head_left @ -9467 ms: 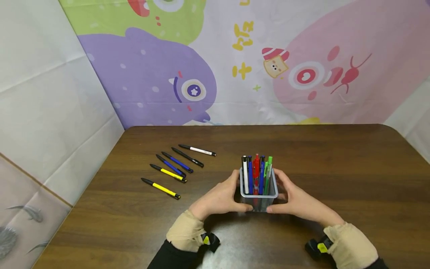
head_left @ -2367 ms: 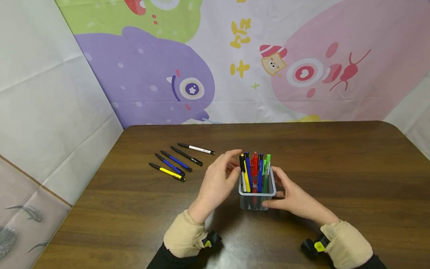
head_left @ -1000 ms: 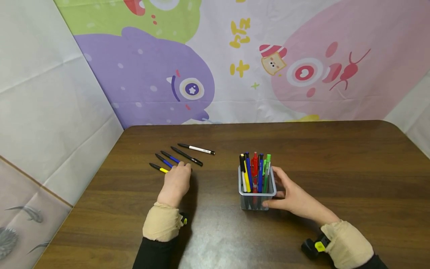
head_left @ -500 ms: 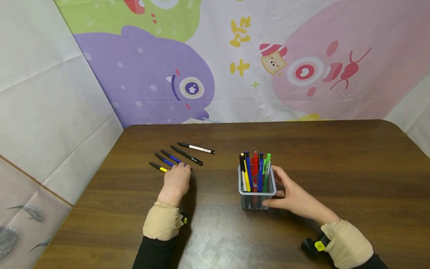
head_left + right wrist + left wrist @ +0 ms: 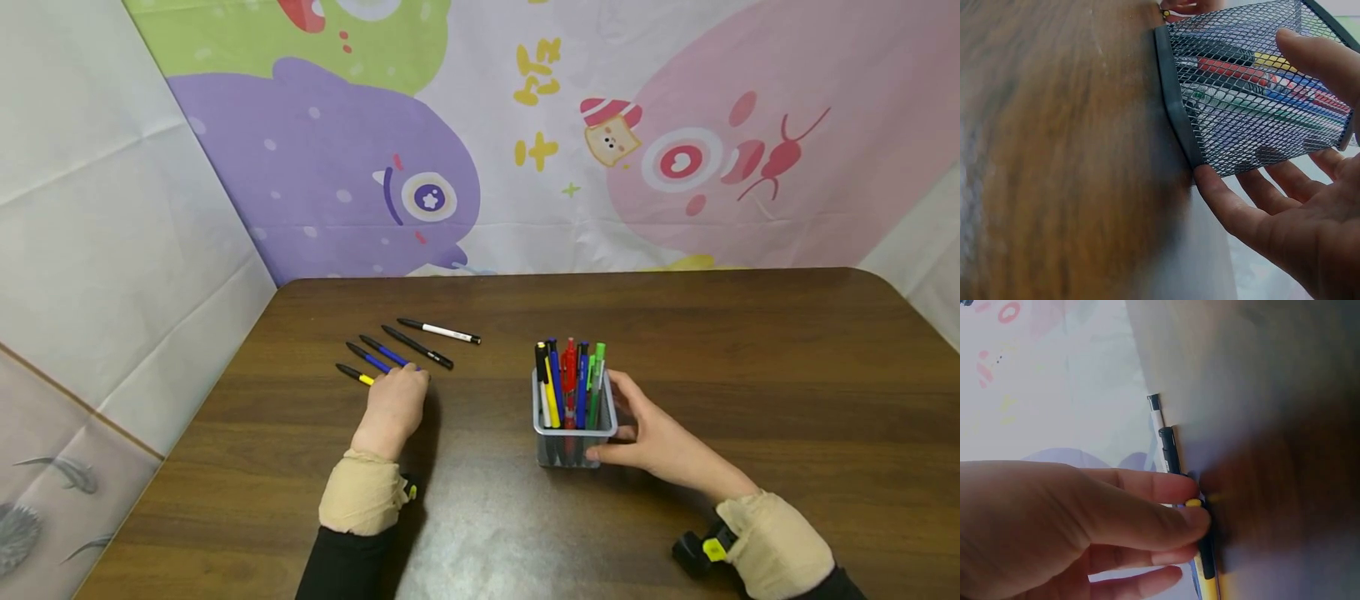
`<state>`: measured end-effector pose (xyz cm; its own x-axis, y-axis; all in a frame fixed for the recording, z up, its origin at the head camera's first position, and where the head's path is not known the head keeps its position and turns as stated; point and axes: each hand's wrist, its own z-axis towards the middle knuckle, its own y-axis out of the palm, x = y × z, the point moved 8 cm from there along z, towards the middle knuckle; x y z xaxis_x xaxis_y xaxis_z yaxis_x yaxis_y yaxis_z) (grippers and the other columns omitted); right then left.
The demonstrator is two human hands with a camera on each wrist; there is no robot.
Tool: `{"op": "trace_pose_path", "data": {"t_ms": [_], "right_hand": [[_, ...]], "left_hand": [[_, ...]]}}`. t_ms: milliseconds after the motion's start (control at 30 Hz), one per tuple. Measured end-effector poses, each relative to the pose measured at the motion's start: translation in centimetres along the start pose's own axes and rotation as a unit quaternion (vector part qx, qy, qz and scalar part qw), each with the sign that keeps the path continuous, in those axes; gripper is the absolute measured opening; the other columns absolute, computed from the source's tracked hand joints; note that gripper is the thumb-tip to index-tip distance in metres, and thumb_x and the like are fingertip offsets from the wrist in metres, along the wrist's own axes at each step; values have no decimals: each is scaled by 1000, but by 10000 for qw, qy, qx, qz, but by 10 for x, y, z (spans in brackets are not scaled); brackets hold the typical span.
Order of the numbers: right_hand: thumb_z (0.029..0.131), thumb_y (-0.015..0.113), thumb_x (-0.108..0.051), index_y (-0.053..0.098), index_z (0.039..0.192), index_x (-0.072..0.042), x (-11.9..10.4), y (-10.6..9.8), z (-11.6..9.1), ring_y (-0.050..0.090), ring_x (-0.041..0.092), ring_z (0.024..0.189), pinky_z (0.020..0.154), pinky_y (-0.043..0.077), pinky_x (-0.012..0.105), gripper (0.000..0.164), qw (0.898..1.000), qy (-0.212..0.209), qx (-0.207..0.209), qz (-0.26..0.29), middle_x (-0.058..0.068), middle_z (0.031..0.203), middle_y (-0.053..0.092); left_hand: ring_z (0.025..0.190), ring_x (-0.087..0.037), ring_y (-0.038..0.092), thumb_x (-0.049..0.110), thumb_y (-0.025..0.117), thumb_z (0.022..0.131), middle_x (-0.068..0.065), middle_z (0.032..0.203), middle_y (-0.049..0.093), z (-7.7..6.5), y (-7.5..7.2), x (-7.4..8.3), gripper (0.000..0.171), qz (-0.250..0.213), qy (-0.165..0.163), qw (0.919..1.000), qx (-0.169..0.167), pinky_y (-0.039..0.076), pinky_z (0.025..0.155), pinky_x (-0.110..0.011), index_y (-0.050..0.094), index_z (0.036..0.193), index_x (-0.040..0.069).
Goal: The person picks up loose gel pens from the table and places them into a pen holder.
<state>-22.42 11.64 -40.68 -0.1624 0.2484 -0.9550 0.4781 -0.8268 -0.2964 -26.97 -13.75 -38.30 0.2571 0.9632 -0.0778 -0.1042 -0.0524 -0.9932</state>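
My left hand (image 5: 392, 408) is over the near end of a yellow pen (image 5: 363, 377) on the table at left. In the left wrist view, thumb and fingers pinch that yellow pen (image 5: 1207, 559) near its black clip. Two blue pens (image 5: 367, 358) lie just beyond it, their near ends partly hidden by the hand. My right hand (image 5: 663, 446) holds the right side of a grey mesh pen holder (image 5: 576, 435), thumb at the front. Upright in the holder stand several pens, among them a yellow pen (image 5: 551, 392), a red pen (image 5: 570, 379) and green ones.
Farther back lie a black pen (image 5: 417, 347) and a white pen (image 5: 442, 332), side by side with the others. The brown wooden table (image 5: 480, 517) ends at a printed cloth backdrop (image 5: 540, 208). A white cloth (image 5: 112, 192) hangs at left.
The nearest loose yellow pen went from the table into the holder. My left hand then moved left from the holder to the other yellow pen. The right hand stays on the holder.
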Motion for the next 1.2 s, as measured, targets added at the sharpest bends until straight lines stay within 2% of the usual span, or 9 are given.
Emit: {"op": "trace_pose_path", "data": {"t_ms": [200,367,500,733,867,1033,1200], "right_hand": [[74,74,-22,19,140,-15,0,0,0,44,33,115,79,49,31,86,10000,-25,15,-34,20,135,33],[74,74,-23,19,140,-16,0,0,0,44,33,116,79,49,31,86,10000,-20,28,-55,20,136,33],[74,74,-23,19,140,-15,1,0,-1,45,34,115,78,49,31,87,10000,-31,13,-55,22,135,34],[74,74,-24,19,140,-15,1,0,0,45,34,115,78,49,30,87,10000,-48,34,-71,22,135,34],[73,74,-24,19,140,-14,1,0,0,44,34,116,79,49,30,87,9999,-76,40,-89,21,135,34],[73,74,-24,19,140,-14,1,-1,0,43,34,117,80,49,31,87,9999,-68,45,-105,20,135,33],[74,74,-24,19,140,-15,2,-1,0,41,35,118,80,49,31,87,9999,-8,52,-107,19,136,32]], "left_hand": [[85,-31,57,-6,57,74,-12,89,62,2,-8,4,16,101,287,9981,544,46,71,-43,62,87,3],[83,-30,55,-9,61,70,-9,85,60,3,-17,9,18,-60,577,9938,945,45,70,-42,58,82,5],[79,-26,54,-12,61,68,-6,80,58,3,-27,14,22,-200,837,9880,1280,43,69,-39,58,77,8],[70,-28,55,-15,56,68,-8,81,56,-1,-50,24,23,-401,1281,9725,1903,46,64,-39,58,79,5],[63,-27,55,-12,57,73,-7,82,55,-4,-63,29,18,-853,1350,9648,2089,46,59,-38,57,82,5],[67,-22,56,-1,58,83,-2,86,56,-7,-78,34,11,-1780,1324,9510,2154,47,62,-35,60,91,6],[73,-19,54,5,55,88,-2,90,55,-12,-90,41,9,-2038,1424,9412,2288,46,67,-33,60,95,7]]}}
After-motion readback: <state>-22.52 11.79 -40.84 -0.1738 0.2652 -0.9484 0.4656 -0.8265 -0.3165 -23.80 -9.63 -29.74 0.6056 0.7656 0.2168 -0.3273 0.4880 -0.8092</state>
